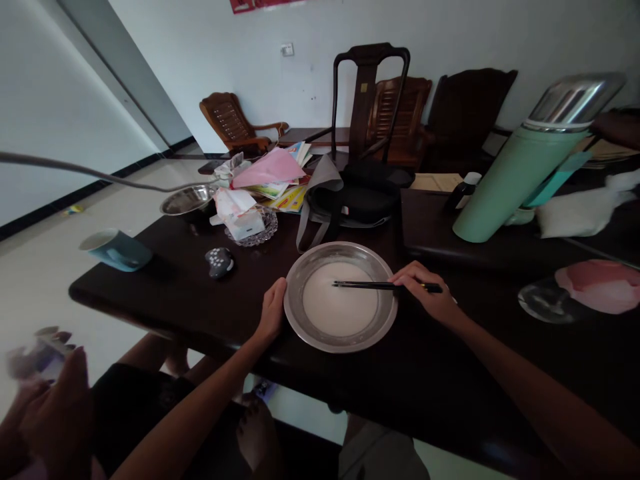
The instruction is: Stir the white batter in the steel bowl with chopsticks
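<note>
A round metal bowl [345, 343] stands on the dark table in front of me, with a milky white liquid [340, 307] in it. My left hand [273, 308] grips the bowl's left rim, the thumb side against the metal. Over the right rim, my right hand [423, 288] is closed around black chopsticks [365, 285]. Their tips reach to the middle of the liquid; I cannot tell how deep they dip.
A blue mug [117, 250], a dark spotted object [219, 263], a glass dish [265, 230] with tissues, and a black bag [365, 193] lie around the bowl. A green thermos [520, 180] rises at right. Another person's hands [55, 400] show at lower left.
</note>
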`<move>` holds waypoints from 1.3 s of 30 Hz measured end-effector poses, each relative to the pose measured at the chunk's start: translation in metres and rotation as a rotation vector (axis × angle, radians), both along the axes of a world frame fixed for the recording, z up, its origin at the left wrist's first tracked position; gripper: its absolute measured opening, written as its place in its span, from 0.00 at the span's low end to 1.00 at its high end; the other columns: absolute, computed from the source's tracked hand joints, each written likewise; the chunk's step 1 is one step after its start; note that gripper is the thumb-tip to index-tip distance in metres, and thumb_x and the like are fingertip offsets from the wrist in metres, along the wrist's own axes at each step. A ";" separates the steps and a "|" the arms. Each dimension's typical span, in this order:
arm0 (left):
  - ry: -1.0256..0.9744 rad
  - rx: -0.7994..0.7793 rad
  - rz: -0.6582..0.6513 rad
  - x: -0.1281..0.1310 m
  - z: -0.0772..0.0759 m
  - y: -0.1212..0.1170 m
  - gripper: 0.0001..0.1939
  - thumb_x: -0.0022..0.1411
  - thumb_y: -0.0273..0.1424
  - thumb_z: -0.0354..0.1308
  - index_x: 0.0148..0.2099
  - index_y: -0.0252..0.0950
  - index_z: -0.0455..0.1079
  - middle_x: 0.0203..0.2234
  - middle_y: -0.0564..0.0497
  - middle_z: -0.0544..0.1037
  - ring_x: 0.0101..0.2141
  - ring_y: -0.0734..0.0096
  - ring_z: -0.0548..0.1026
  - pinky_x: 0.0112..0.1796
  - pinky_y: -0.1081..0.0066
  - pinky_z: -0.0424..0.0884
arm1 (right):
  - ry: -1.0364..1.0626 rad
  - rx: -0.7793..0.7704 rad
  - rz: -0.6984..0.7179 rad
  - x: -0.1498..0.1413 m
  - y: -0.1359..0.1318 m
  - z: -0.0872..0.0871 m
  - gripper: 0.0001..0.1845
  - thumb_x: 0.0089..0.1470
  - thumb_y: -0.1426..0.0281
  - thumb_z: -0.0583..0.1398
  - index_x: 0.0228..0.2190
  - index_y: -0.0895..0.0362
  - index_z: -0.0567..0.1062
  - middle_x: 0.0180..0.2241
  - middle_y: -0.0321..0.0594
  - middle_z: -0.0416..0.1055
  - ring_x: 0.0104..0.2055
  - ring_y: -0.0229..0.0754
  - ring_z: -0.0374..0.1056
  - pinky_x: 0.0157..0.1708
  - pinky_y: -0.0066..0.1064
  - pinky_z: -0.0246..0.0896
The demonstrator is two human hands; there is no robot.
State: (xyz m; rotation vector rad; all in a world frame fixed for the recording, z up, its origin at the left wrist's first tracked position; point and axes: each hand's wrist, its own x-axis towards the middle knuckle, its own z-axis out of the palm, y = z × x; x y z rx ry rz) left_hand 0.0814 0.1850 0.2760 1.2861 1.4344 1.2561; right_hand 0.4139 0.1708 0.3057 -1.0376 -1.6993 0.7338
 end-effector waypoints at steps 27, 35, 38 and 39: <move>0.100 0.064 -0.096 0.000 0.003 -0.002 0.28 0.66 0.50 0.42 0.58 0.38 0.63 0.55 0.44 0.70 0.56 0.59 0.66 0.56 0.60 0.61 | 0.057 -0.015 0.042 0.001 0.001 0.000 0.20 0.62 0.58 0.55 0.24 0.53 0.77 0.27 0.40 0.75 0.32 0.43 0.71 0.35 0.37 0.64; 0.082 0.098 -0.182 0.001 0.007 -0.004 0.33 0.65 0.49 0.47 0.67 0.42 0.54 0.68 0.46 0.55 0.65 0.56 0.55 0.62 0.58 0.53 | 0.093 -0.039 -0.007 0.002 0.000 0.000 0.21 0.62 0.59 0.55 0.22 0.53 0.76 0.26 0.39 0.74 0.30 0.43 0.70 0.35 0.37 0.64; 0.095 0.082 -0.194 -0.001 0.007 -0.004 0.29 0.66 0.49 0.46 0.62 0.39 0.63 0.62 0.44 0.65 0.61 0.56 0.62 0.60 0.58 0.57 | 0.047 -0.019 0.058 0.000 0.000 -0.001 0.18 0.62 0.59 0.56 0.25 0.52 0.77 0.28 0.40 0.76 0.33 0.44 0.71 0.37 0.38 0.65; 0.094 0.075 -0.187 -0.002 0.006 -0.004 0.29 0.66 0.49 0.45 0.61 0.39 0.64 0.61 0.44 0.66 0.60 0.56 0.64 0.60 0.59 0.59 | 0.029 -0.006 0.064 0.000 0.000 -0.002 0.17 0.61 0.60 0.56 0.26 0.52 0.78 0.29 0.40 0.76 0.35 0.45 0.71 0.39 0.39 0.64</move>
